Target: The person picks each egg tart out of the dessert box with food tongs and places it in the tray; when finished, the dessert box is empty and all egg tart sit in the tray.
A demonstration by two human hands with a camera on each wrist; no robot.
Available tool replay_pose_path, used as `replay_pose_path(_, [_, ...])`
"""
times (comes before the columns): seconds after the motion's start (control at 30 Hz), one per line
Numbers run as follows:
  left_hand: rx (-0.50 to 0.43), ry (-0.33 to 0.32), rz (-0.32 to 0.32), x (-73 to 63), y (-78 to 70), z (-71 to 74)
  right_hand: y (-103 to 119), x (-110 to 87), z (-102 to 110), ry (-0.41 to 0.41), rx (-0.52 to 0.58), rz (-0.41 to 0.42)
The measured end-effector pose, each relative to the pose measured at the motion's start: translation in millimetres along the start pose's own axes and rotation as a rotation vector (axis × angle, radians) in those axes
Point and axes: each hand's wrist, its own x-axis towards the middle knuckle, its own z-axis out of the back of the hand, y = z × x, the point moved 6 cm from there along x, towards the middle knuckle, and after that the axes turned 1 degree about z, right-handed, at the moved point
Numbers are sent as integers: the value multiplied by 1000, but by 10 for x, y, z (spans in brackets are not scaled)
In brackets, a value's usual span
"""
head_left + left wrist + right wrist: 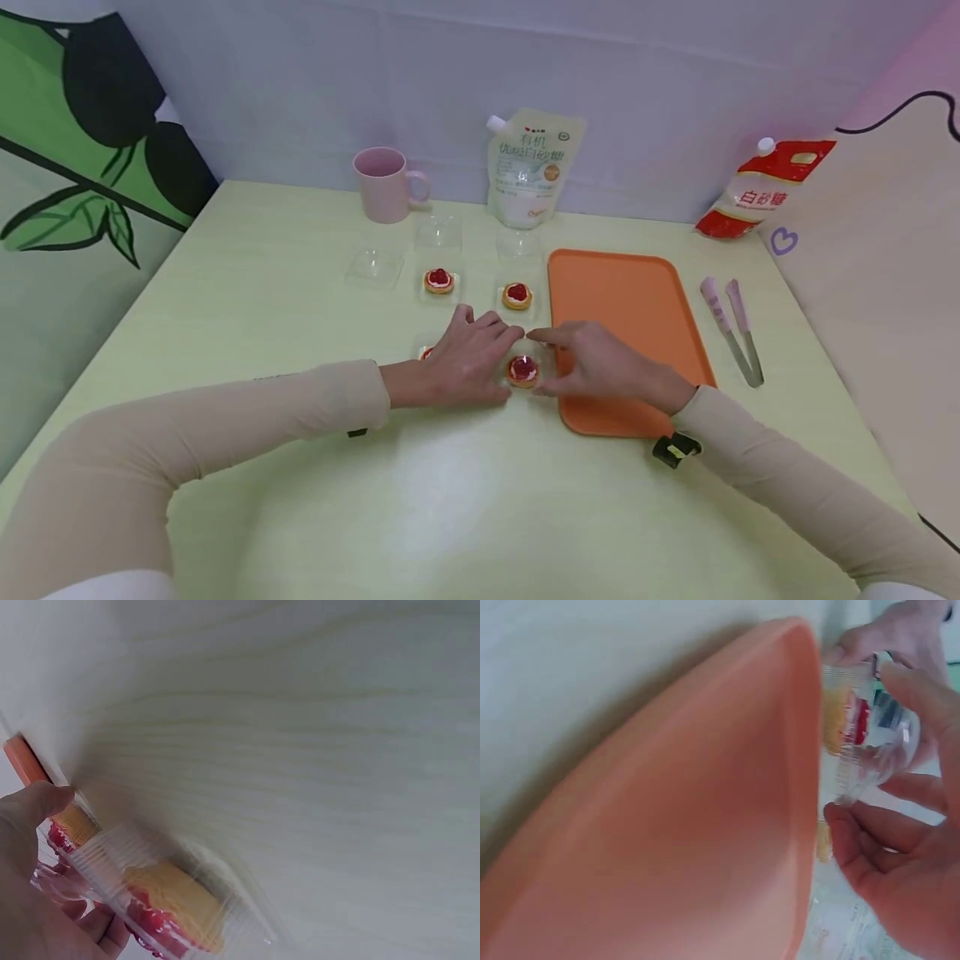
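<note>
In the head view a small red-topped tart (pixel 522 371) sits inside a clear plastic box (pixel 845 769), whose domed lid stands over it. My left hand (pixel 468 358) grips the box's left side, thumb at the near corner and fingers at the far one. From the other side my right hand (pixel 600 364) holds it, thumb and fingers spread along the edge. Another boxed tart (pixel 176 907) lies beside my left wrist, mostly hidden in the head view. Farther back, two tarts, a left one (pixel 439 281) and a right one (pixel 517 296), sit in clear boxes with raised lids.
An orange tray (pixel 622 292) lies under my right forearm, with metal tongs (pixel 738 333) to its right. Along the back stand a pink mug (pixel 382 187), a pale sugar pouch (pixel 532 171) and a red-and-white sugar bag (pixel 761 192). A clear lid (pixel 375 267) lies left of the tarts.
</note>
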Motion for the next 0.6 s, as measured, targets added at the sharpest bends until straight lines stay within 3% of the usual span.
replay_pose_path(0.13, [12, 29, 17, 30, 3, -12, -89, 36, 21, 73, 145, -114])
replay_pose_path(0.27, [-15, 86, 32, 34, 3, -38, -137, 66, 33, 117, 229, -167])
replay_pose_path(0.43, [-62, 143, 39, 21, 2, -48, -171, 72, 35, 125, 257, -176])
replay_pose_path(0.6, [-85, 155, 44, 0, 19, -40, -215, 60, 64, 120, 270, -176])
